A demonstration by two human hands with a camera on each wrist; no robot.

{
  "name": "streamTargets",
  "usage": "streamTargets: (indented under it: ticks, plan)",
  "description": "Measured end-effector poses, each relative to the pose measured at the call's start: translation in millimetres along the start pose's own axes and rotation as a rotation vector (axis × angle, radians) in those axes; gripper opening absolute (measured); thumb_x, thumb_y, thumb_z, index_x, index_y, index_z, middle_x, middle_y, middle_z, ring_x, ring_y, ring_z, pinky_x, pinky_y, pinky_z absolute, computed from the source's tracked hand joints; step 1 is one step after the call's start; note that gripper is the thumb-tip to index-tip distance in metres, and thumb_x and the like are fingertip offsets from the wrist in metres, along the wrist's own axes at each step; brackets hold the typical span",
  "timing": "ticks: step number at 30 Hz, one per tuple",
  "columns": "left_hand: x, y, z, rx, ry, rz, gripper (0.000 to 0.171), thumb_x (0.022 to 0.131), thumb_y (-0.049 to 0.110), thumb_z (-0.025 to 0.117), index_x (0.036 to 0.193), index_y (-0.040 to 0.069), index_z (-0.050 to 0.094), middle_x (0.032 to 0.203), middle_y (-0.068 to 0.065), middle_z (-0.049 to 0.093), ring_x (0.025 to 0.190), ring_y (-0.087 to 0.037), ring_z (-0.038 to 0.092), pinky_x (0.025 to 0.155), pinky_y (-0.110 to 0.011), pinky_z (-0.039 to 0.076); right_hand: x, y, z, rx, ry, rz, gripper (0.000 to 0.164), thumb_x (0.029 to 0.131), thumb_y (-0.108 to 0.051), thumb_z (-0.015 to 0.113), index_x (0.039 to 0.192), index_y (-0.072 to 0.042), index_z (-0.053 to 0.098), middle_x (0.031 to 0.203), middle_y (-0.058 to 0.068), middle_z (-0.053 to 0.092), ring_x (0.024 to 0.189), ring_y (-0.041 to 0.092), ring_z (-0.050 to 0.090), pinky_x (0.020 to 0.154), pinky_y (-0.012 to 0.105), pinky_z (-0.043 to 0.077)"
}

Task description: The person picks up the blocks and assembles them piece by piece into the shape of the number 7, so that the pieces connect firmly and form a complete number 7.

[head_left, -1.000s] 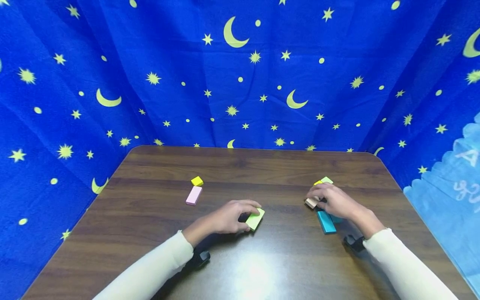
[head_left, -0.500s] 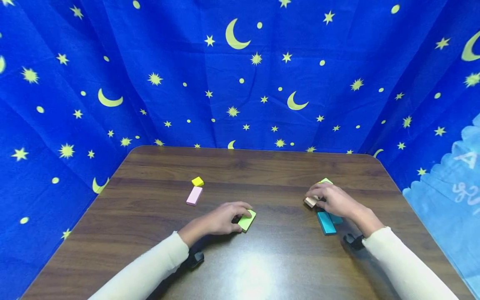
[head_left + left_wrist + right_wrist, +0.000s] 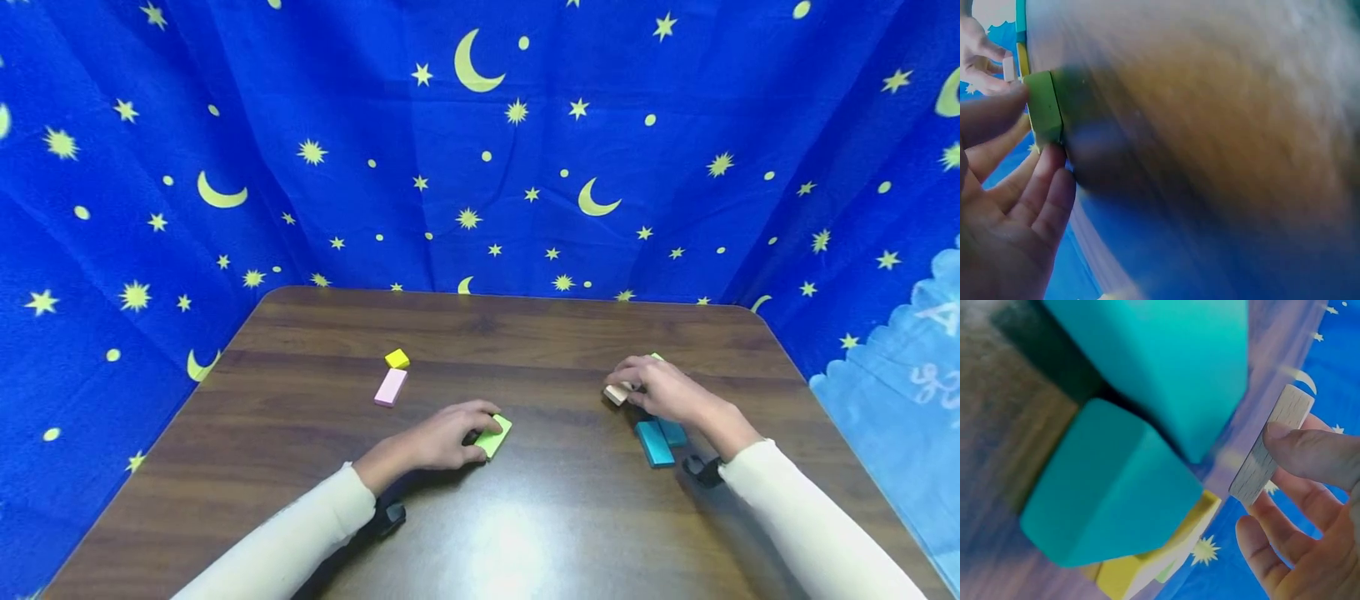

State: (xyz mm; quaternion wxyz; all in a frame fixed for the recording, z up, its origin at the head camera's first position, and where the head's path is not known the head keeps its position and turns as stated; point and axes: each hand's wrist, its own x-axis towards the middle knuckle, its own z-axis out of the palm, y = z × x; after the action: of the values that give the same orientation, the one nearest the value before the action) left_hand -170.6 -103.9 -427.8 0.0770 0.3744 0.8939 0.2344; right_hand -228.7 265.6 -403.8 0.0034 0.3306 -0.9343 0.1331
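Observation:
Between the thumb and fingers of my left hand (image 3: 450,437) is a light green block (image 3: 495,435), flat and oblong, at the middle of the table. The left wrist view shows its darker green side (image 3: 1044,106) with fingertips at its end. Over on the right, my right hand (image 3: 667,390) pinches a plain wooden block (image 3: 617,394), its grain visible on the face (image 3: 1272,444) in the right wrist view. Beneath that hand lie two teal blocks, one nearer (image 3: 655,444) and one partly covered (image 3: 672,432). A yellow block (image 3: 1122,575) sits beyond them, hidden by the hand in the head view.
A pink block (image 3: 391,387) and a small yellow block (image 3: 397,358) lie at the left of the brown wooden table (image 3: 300,400). Another light green block (image 3: 657,357) peeks out behind my right hand. A blue star-patterned cloth (image 3: 360,100) hangs around the table.
My left hand has slid leftward with the light green block, then stayed put. The wooden block in my right hand has shifted slightly away and to the left.

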Motion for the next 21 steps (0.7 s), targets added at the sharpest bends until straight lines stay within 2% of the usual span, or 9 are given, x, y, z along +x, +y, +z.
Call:
streamTargets:
  ticks: [4, 8, 13, 21]
  plan:
    - [0.5, -0.3, 0.8, -0.028, 0.018, -0.014, 0.034, 0.085, 0.01, 0.075, 0.118, 0.008, 0.07, 0.136, -0.013, 0.061, 0.121, -0.031, 0.061, 0.103, -0.047, 0.05, 3, -2, -2, 0.012, -0.006, -0.016, 0.035, 0.085, 0.005, 0.07, 0.116, -0.01, 0.073, 0.113, 0.01, 0.07, 0.103, 0.032, 0.068, 0.086, 0.05, 0.057]
    - [1.7, 1.3, 2.9, -0.051, 0.002, -0.047, 0.034, 0.086, 0.011, 0.074, 0.119, 0.009, 0.07, 0.138, -0.012, 0.061, 0.124, -0.03, 0.06, 0.105, -0.047, 0.049, 3, -3, -4, 0.023, -0.02, -0.001, 0.035, 0.085, 0.004, 0.069, 0.118, -0.01, 0.072, 0.116, 0.011, 0.069, 0.101, 0.031, 0.069, 0.084, 0.047, 0.058]
    - [0.9, 3.8, 6.6, -0.065, 0.003, -0.084, 0.036, 0.086, 0.01, 0.074, 0.121, 0.009, 0.07, 0.141, -0.014, 0.059, 0.129, -0.035, 0.057, 0.109, -0.05, 0.045, 4, -3, -3, 0.051, -0.017, 0.011, 0.034, 0.086, 0.004, 0.068, 0.118, -0.008, 0.072, 0.116, 0.012, 0.069, 0.103, 0.031, 0.069, 0.086, 0.047, 0.058]
    - [1.0, 7.4, 5.3, -0.085, 0.022, -0.145, 0.035, 0.085, 0.01, 0.074, 0.12, 0.009, 0.071, 0.141, -0.016, 0.06, 0.13, -0.038, 0.057, 0.11, -0.051, 0.044, 24, -7, 5, 0.053, 0.019, -0.062, 0.035, 0.083, 0.007, 0.069, 0.115, -0.005, 0.072, 0.113, 0.011, 0.071, 0.104, 0.031, 0.069, 0.088, 0.047, 0.057]
